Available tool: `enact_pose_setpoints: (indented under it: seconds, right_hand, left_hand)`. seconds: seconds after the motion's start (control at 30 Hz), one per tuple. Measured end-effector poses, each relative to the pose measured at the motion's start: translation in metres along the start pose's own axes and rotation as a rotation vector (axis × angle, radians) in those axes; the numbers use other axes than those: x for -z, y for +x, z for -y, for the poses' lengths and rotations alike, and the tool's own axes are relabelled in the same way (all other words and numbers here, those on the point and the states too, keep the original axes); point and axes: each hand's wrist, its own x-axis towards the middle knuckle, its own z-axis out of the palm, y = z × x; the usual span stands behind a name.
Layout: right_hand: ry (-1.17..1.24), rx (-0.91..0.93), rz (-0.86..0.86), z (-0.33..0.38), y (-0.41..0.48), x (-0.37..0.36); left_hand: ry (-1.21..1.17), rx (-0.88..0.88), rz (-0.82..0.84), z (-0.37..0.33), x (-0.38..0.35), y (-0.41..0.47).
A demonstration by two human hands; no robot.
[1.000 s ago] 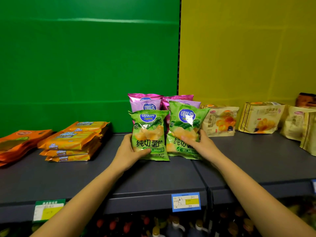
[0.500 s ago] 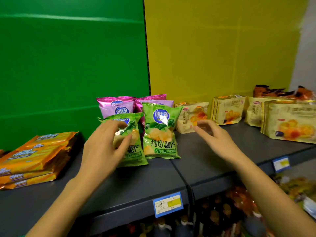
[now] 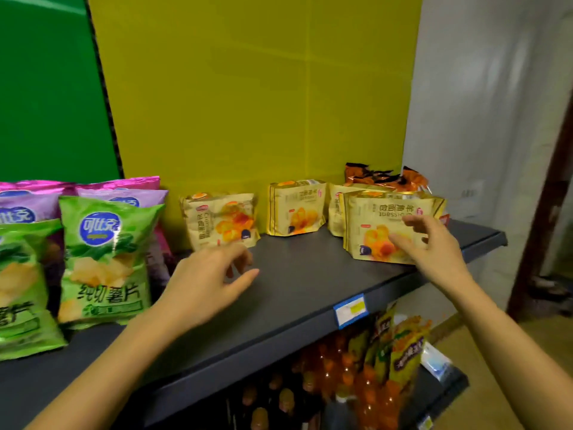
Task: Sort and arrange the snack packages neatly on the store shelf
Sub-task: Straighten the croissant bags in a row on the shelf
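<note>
Reaching toward croissant packs on shelf (image 3: 310,274). Right hand (image 3: 434,243) spread, empty, fingers just at front of nearest croissant pack (image 3: 384,225), which sits forward of row, printing upside down; likely next to be turned and set back. Left hand (image 3: 204,283) loosely open, empty, hovering near leftmost croissant pack (image 3: 221,220), which leans crooked. Green chip bags (image 3: 105,259) stand upright at left, fronting pink bags (image 3: 124,190), apparently sorted.

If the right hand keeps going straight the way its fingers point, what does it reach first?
Probably the front croissant pack: the right hand is open with its fingers in front of the pack's face, though depth there is unclear.
</note>
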Motion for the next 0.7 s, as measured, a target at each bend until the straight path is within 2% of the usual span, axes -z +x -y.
enact_pose_setpoints:
  seconds: [0.07, 0.13, 0.3, 0.4, 0.57, 0.7]
  right_hand:
    - [-0.025, -0.019, -0.071, -0.027, 0.021, 0.016]
    - [-0.012, -0.077, -0.072, -0.053, 0.042, 0.025]
    - [0.242, -0.217, 0.143, -0.099, 0.081, 0.010]
    - [0.330, -0.288, 0.198, -0.117, 0.092, -0.005]
    - [0.317, -0.240, 0.246, -0.124, 0.102, -0.016]
    - [0.467, -0.139, 0.244, -0.120, 0.109, -0.011]
  left_hand:
    - [0.004, 0.023, 0.020, -0.014, -0.026, 0.021]
    - [-0.006, 0.054, 0.051, -0.027, -0.049, 0.040]
    - [0.005, 0.159, 0.103, -0.054, -0.093, 0.072]
    - [0.025, 0.199, 0.122, -0.061, -0.106, 0.083]
    - [0.020, 0.223, 0.138, -0.061, -0.117, 0.105]
    - [-0.027, 0.204, 0.143, -0.062, -0.125, 0.135]
